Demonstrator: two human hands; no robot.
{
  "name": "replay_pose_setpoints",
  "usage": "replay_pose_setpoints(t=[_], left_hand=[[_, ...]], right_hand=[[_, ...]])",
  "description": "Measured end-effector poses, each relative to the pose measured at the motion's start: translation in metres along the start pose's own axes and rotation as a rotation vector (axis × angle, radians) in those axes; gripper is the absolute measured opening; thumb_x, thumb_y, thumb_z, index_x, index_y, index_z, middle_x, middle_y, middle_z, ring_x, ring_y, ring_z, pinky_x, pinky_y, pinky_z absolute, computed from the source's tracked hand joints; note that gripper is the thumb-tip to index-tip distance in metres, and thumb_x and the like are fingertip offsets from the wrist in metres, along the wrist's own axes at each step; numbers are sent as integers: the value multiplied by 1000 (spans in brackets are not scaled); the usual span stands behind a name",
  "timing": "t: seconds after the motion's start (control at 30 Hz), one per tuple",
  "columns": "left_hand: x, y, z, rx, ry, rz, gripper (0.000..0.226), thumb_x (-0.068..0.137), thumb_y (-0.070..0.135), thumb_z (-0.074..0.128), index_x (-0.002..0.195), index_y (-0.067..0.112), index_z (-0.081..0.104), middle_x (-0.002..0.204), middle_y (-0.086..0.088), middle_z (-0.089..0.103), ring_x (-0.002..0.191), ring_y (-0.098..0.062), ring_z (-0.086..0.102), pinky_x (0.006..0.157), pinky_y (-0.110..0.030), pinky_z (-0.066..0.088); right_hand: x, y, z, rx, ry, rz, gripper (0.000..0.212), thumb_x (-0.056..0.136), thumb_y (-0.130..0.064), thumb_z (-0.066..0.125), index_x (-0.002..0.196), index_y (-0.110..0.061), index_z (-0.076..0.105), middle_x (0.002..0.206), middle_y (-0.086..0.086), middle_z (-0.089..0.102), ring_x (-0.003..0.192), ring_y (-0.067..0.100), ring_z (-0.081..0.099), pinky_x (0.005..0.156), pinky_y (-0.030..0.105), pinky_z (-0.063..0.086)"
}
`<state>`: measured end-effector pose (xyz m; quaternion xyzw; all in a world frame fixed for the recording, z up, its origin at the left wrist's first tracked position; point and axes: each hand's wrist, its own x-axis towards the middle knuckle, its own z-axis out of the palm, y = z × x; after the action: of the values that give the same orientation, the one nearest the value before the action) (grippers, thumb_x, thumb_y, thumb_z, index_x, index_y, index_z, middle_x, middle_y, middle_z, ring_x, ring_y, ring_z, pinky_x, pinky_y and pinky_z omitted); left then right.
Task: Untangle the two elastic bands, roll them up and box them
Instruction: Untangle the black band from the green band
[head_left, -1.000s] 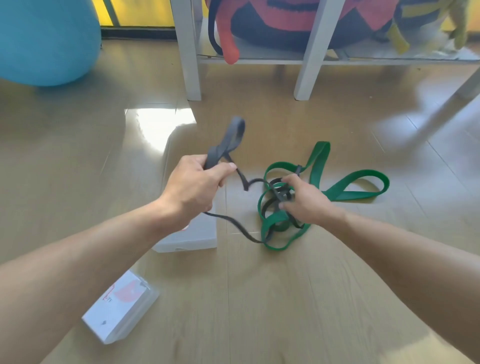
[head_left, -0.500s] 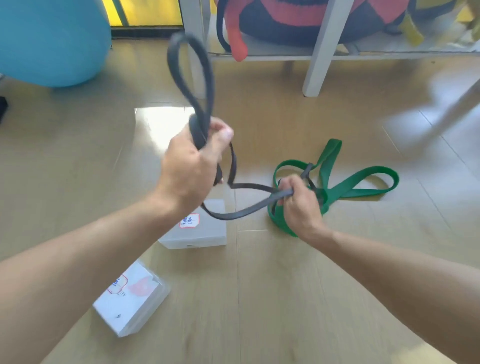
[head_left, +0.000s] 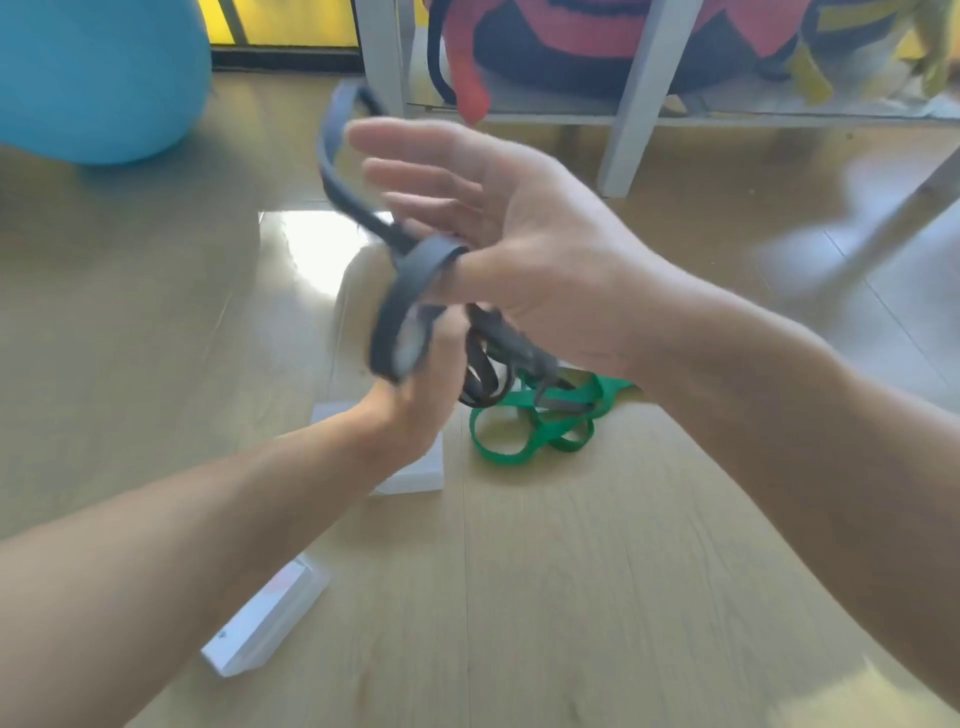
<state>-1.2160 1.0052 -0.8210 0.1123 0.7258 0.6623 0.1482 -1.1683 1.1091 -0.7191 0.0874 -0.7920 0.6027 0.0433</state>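
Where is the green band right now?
Head view, centre: the green band lies on the floor beneath the right hand, right of a white box.

The floor (head_left: 519, 597) looks like pale wood — smooth, glossy where light glares at centre left. The grey band (head_left: 387, 332) and green band (head_left: 501, 454) seem matt rubber. Both boxes (head_left: 265, 623) look frosted plastic — the ball (head_left: 93, 78), upper left, smooth.

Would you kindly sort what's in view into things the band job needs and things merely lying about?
Needed: grey band, green band, box near the left forearm, box under the left hand.
Lying about: blue ball, white shelf, striped cushion.
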Motion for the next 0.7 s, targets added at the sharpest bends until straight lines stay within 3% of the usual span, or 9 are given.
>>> replay_pose_setpoints(t=[0.07, 0.13, 0.2, 0.3, 0.37, 0.47, 0.57, 0.63, 0.7], left_hand=[[12, -4, -9, -187, 8, -146, 30, 82, 36, 53, 77, 12, 71, 62, -3, 64, 59, -18, 59, 70, -37, 49], [19, -4, -17, -362, -51, -274, 32, 96, 30, 53, 92, 6, 74, 73, -6, 66, 74, -25, 64, 87, -46, 54], [17, -2, -22, -513, -109, -333, 47, 104, 24, 46, 65, 9, 68, 62, -5, 53, 62, -22, 56, 97, -49, 56], [9, 2, -28, -582, -195, -359, 57, 102, 22, 42, 47, 12, 50, 53, -4, 39, 50, -18, 44, 84, -46, 63], [5, 6, -30, -510, -228, -311, 59, 101, 19, 41, 43, 13, 48, 48, -2, 38, 48, -18, 43, 83, -45, 62], [-1, 13, -31, -338, -238, -174, 56, 95, 19, 45, 40, 16, 50, 45, 0, 40, 50, -19, 44, 88, -45, 59], [-11, 23, -38, -129, -233, 76, 42, 84, 22, 55, 44, 13, 47, 44, -1, 40, 54, -30, 45, 85, -61, 56], [-21, 30, -43, 11, -294, 254, 39, 83, 23, 54, 47, 13, 44, 44, 2, 39, 52, -41, 41, 72, -68, 47], [-32, 38, -48, 51, -376, 343, 40, 84, 20, 50, 47, 9, 41, 44, 0, 37, 50, -48, 38, 56, -62, 37]], right_hand=[[-1, 29, -12, 38, 101, 71, 78, 74, 17, 70, 140, -21, 55, 138, -3, 60, 130, 7, 55, 102, 24, 50], [-8, 64, -22, 97, 122, 197, 81, 76, 2, 80, 144, -28, 50, 144, -3, 55, 128, 3, 56, 103, 27, 49], [-20, 109, -29, 21, 38, 375, 99, 73, -20, 89, 153, -38, 33, 157, -4, 41, 140, 7, 43, 117, 38, 37], [-43, 168, -21, -266, -167, 601, 125, 64, -38, 93, 157, -46, 11, 165, -10, 24, 150, 13, 25, 121, 37, 26], [-55, 198, -10, -456, -210, 644, 135, 60, -45, 94, 158, -43, 1, 166, -8, 19, 152, 18, 20, 121, 37, 25], [-53, 222, 0, -574, -136, 661, 148, 56, -55, 93, 158, -36, -14, 168, -6, 6, 154, 24, 8, 123, 47, 21], [-38, 217, 13, -516, 6, 594, 157, 51, -60, 92, 155, -36, -23, 168, -7, -2, 155, 25, 3, 124, 49, 19], [-22, 208, 21, -479, 91, 538, 158, 50, -63, 91, 154, -34, -24, 169, -6, -7, 155, 22, 0, 124, 47, 16], [-1, 210, 25, -478, 160, 517, 155, 48, -72, 86, 158, -31, -16, 169, -5, -7, 155, 19, 2, 125, 45, 15]])
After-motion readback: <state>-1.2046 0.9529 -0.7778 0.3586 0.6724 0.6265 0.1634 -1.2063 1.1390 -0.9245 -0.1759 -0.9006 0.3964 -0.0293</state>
